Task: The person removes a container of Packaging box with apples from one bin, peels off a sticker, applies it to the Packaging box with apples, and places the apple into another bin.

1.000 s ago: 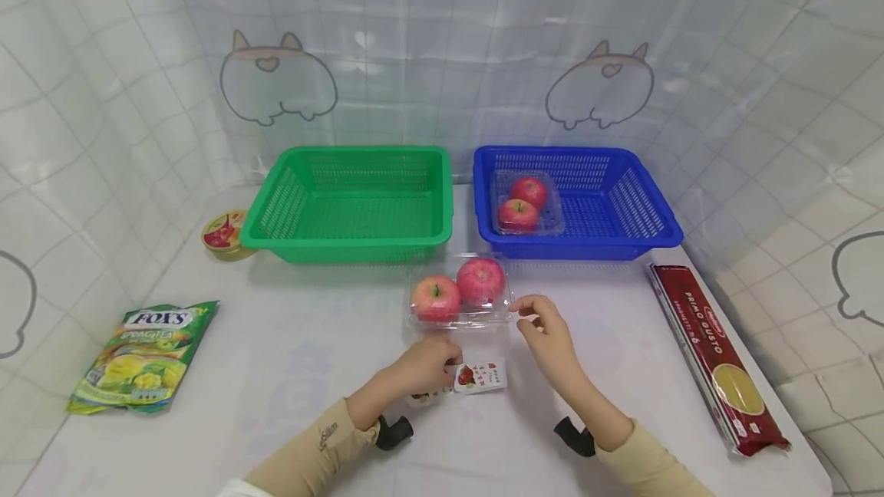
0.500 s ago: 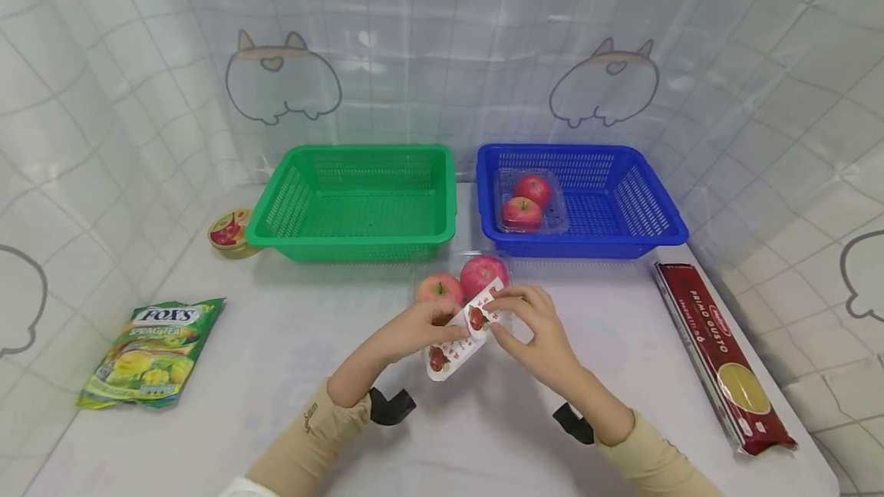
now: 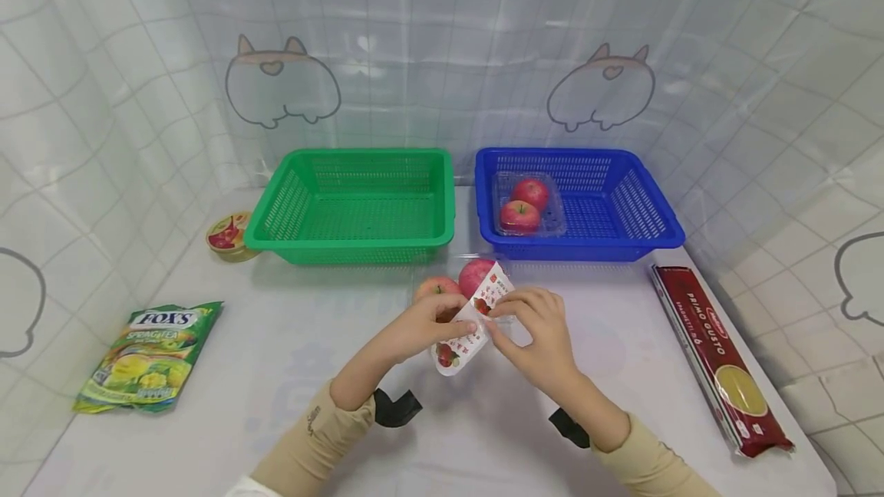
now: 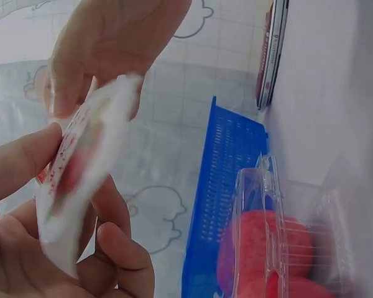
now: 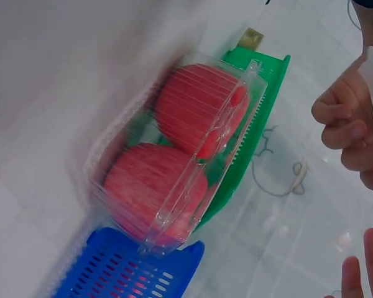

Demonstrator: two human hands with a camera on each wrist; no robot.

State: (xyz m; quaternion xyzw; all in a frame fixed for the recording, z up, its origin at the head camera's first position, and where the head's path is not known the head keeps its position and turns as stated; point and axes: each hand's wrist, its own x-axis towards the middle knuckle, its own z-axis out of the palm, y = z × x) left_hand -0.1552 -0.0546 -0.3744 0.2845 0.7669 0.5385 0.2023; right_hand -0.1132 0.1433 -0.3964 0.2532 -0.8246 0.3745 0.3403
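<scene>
A white strip of labels (image 3: 459,355) printed with red fruit is held up slantwise above the table's middle. My left hand (image 3: 420,326) pinches it, thumb on the printed face and fingers behind. At the strip's right edge, the thumb and index finger of my right hand (image 3: 537,334) pinch it; the left wrist view shows this hand (image 4: 109,43) at the strip's far end. Just behind, a clear plastic box (image 5: 227,155) with two red apples (image 5: 155,186) stands on the table, partly hidden by hands and strip in the head view.
Behind stand a green basket (image 3: 352,244) and a blue basket (image 3: 594,244) with another box of apples (image 3: 521,217). A round tin (image 3: 229,238) and a green candy bag (image 3: 148,359) lie left. A spaghetti pack (image 3: 718,359) lies right.
My left hand has lifted the strip of labels off the table, and my right hand has come in to its edge. Over the last half second the strip has turned slightly.
</scene>
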